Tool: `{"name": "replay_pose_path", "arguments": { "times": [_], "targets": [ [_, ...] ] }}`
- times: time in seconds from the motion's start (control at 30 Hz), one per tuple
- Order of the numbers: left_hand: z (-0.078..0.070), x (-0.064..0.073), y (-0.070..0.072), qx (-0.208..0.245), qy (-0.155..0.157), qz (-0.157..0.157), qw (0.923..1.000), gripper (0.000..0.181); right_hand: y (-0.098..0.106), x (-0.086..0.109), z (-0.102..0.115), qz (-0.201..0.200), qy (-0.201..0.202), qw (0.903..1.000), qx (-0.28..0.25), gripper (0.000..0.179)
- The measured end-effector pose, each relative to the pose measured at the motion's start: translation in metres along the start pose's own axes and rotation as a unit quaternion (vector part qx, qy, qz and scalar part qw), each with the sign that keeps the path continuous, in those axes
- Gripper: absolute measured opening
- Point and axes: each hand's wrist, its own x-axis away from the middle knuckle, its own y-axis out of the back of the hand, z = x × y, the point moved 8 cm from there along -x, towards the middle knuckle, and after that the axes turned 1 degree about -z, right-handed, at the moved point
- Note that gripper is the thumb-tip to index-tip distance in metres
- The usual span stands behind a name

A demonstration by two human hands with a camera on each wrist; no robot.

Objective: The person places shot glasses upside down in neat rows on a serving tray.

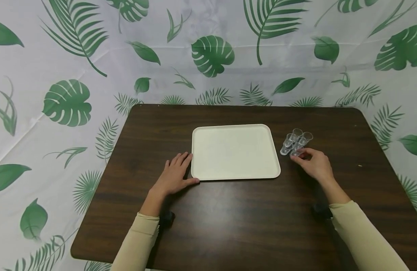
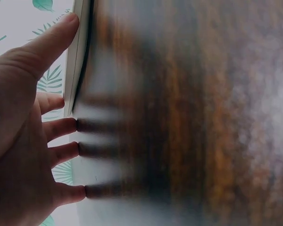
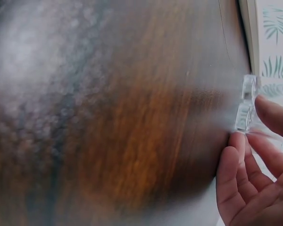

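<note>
A cream rectangular tray (image 1: 235,152) lies flat near the middle of the table in the head view. At its front left corner, my left hand (image 1: 174,175) has its fingers spread, with thumb and index finger against the rim (image 2: 74,56). To the right of the tray stands a tight cluster of small clear cups (image 1: 297,134). My right hand (image 1: 315,165) pinches the nearest cup (image 3: 244,117) between thumb and fingers, at the front of the cluster. Another clear cup (image 3: 249,86) shows just beyond it in the right wrist view. The fingers partly hide the pinched cup.
The dark wood-grain table (image 1: 222,218) has rounded corners. A white cloth with green leaf prints (image 1: 181,67) hangs behind it and spreads along its sides. A small pale speck (image 1: 359,165) lies to the right of my right hand.
</note>
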Motion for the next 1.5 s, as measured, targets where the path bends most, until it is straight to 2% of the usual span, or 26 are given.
{"name": "replay_pose_path", "arguments": {
  "times": [0.33,0.57,0.87,1.0,1.17,1.33,1.5],
  "targets": [
    [-0.001,-0.002,0.003,0.025,0.004,0.003,0.9997,0.100,0.003,0.003,-0.002,0.012,0.000,0.9999,-0.012,0.048],
    [0.000,-0.003,0.002,0.033,0.012,0.018,0.9992,0.100,0.007,0.011,-0.004,0.013,-0.009,0.9983,-0.055,0.048],
    [0.003,-0.004,0.000,0.036,0.012,0.017,0.9991,0.099,0.030,0.019,0.013,-0.072,0.021,0.9898,-0.121,0.038],
    [0.002,-0.004,-0.001,0.039,0.008,0.018,0.9990,0.099,0.036,0.018,0.025,-0.102,0.051,0.9799,-0.164,0.036],
    [0.001,-0.003,-0.001,0.042,0.011,0.020,0.9989,0.099,0.038,0.018,0.048,-0.114,0.100,0.9701,-0.189,0.036],
    [0.001,-0.003,-0.002,0.043,0.011,0.024,0.9987,0.099,0.035,0.013,0.073,-0.112,0.158,0.9656,-0.173,0.035],
    [0.001,-0.004,-0.002,0.046,0.012,0.024,0.9986,0.099,0.027,0.006,0.098,-0.099,0.191,0.9667,-0.138,0.032]
  ]
}}
